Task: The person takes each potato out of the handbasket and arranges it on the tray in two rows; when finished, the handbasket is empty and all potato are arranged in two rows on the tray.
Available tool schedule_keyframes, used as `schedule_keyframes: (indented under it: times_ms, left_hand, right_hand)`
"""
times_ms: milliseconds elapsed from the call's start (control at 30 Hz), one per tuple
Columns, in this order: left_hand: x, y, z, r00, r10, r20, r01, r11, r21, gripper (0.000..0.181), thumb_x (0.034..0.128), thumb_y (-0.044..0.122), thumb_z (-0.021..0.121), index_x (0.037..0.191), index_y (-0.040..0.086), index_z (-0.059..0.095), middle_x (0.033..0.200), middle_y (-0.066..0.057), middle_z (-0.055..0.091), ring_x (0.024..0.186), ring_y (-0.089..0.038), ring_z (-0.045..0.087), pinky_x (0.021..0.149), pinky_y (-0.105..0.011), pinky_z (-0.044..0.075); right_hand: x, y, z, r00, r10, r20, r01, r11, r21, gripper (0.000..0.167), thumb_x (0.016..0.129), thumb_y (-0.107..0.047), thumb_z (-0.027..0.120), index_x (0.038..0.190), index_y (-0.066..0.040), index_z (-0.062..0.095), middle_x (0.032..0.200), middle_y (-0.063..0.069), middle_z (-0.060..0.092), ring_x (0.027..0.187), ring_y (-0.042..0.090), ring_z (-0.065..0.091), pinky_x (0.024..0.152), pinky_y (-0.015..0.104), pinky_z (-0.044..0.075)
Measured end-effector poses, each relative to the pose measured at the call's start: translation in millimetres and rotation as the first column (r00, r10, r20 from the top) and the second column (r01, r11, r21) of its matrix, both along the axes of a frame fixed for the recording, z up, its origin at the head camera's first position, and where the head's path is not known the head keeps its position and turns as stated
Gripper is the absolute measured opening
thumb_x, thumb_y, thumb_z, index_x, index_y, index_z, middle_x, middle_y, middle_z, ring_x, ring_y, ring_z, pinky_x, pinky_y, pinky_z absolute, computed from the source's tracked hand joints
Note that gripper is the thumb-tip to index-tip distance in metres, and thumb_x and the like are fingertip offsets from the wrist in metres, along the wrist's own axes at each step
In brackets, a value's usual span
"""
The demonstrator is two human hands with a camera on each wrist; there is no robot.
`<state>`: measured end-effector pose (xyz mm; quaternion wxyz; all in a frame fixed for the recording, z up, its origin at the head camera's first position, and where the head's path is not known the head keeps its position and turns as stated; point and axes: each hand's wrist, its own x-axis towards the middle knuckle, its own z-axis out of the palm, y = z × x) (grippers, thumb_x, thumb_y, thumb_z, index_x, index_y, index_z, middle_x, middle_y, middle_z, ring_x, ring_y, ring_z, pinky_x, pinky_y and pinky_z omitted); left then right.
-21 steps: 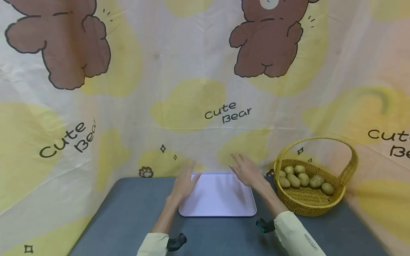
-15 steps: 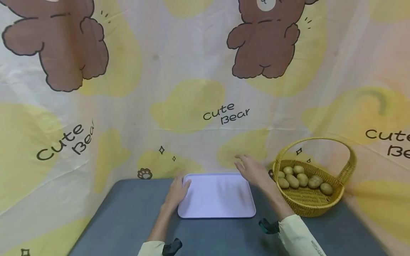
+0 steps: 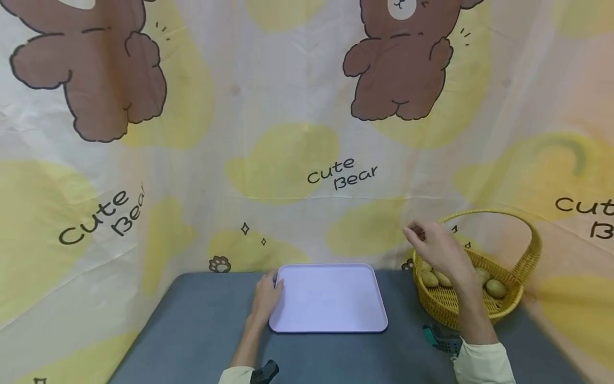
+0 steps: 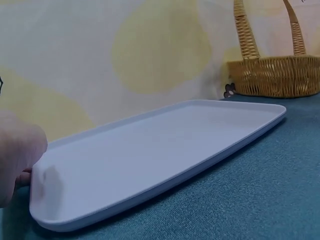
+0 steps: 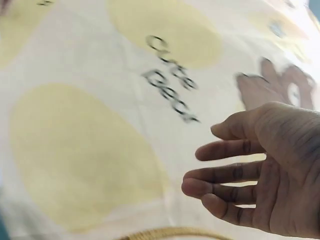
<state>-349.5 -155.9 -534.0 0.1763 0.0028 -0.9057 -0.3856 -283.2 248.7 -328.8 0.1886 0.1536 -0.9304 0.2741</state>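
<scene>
A pale lilac rectangular tray (image 3: pixel 331 298) lies flat on the table. At its left edge is my left hand (image 3: pixel 266 298), its thumb over the rim and its fingers along the outer side; in the left wrist view the hand (image 4: pixel 20 150) grips that end, though part of it is cut off. My right hand (image 3: pixel 443 250) hangs above the left side of a yellow wicker basket (image 3: pixel 438 309) and holds nothing. In the right wrist view, the fingers of this hand (image 5: pixel 285 175) are loosely bent and apart. Several potatoes (image 3: pixel 495 288) sit in the basket, some hidden behind my right arm.
The basket's tall arched handle (image 3: pixel 532 250) rises at its right and back. Behind the blue-grey table (image 3: pixel 201 330) hangs a cloth with printed bears (image 3: pixel 403 74). The basket also shows beyond the tray's far end in the left wrist view.
My right hand has moved right, from above the tray's far right corner to over the basket. My left hand has come down from over the tray to its left edge.
</scene>
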Motion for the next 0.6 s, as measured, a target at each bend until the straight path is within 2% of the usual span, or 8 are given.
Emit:
schedule_keyframes:
  times_ms: [167, 300, 433, 533, 600]
  left_hand:
    - [-7.0, -1.1, -7.1, 0.996, 0.031, -0.088, -0.029, 0.999, 0.028, 0.032, 0.0942, 0.001, 0.065, 0.124, -0.009, 0.07, 0.105, -0.026, 0.071, 0.098, -0.04, 0.069, 0.09, -0.055, 0.057]
    - [-9.0, -0.4, -16.5, 0.986, 0.07, -0.153, -0.063, 0.997, 0.047, 0.028, 0.0926, -0.003, 0.064, 0.118, -0.009, 0.072, 0.098, -0.025, 0.07, 0.09, -0.037, 0.068, 0.084, -0.053, 0.057]
    - [-8.5, 3.3, -27.0, 0.984, 0.086, -0.159, -0.078, 0.995, 0.055, 0.026, 0.0961, -0.002, 0.062, 0.119, -0.007, 0.073, 0.1, -0.022, 0.07, 0.09, -0.034, 0.068, 0.082, -0.05, 0.058]
    - [-9.0, 6.9, -32.2, 0.984, 0.078, -0.163, -0.07, 0.996, 0.052, 0.026, 0.0976, 0.0, 0.062, 0.12, -0.006, 0.073, 0.101, -0.021, 0.071, 0.09, -0.031, 0.069, 0.081, -0.047, 0.058]
    - [-10.2, 8.7, -33.4, 0.981, 0.076, -0.178, -0.067, 0.996, 0.055, 0.025, 0.097, -0.001, 0.063, 0.119, -0.007, 0.073, 0.1, -0.021, 0.071, 0.089, -0.03, 0.069, 0.08, -0.046, 0.058]
  right_hand:
    - [3.2, 24, 2.6, 0.998, -0.053, -0.033, 0.053, 0.999, 0.004, 0.031, 0.109, -0.025, 0.052, 0.104, -0.002, 0.071, 0.083, 0.01, 0.069, 0.066, 0.015, 0.055, 0.064, 0.029, 0.046]
    - [1.0, 41, -5.1, 0.998, -0.05, 0.038, 0.05, 0.999, 0.004, 0.032, 0.11, -0.026, 0.049, 0.093, -0.003, 0.065, 0.075, 0.006, 0.06, 0.06, 0.012, 0.048, 0.059, 0.027, 0.04]
    - [-1.3, 59, -15.5, 0.992, -0.061, 0.108, 0.059, 0.998, 0.021, 0.032, 0.11, -0.024, 0.046, 0.086, -0.007, 0.057, 0.072, 0.002, 0.049, 0.06, 0.01, 0.041, 0.061, 0.027, 0.035]
    - [-5.5, 72, -21.8, 0.992, -0.069, 0.107, 0.066, 0.997, 0.038, 0.029, 0.108, -0.02, 0.047, 0.09, -0.004, 0.062, 0.078, 0.006, 0.059, 0.067, 0.012, 0.051, 0.066, 0.028, 0.041]
    - [-10.6, 78, -26.9, 0.992, -0.064, 0.111, 0.06, 0.998, 0.032, 0.028, 0.108, -0.018, 0.048, 0.1, 0.002, 0.066, 0.088, 0.016, 0.067, 0.076, 0.022, 0.062, 0.07, 0.035, 0.05]
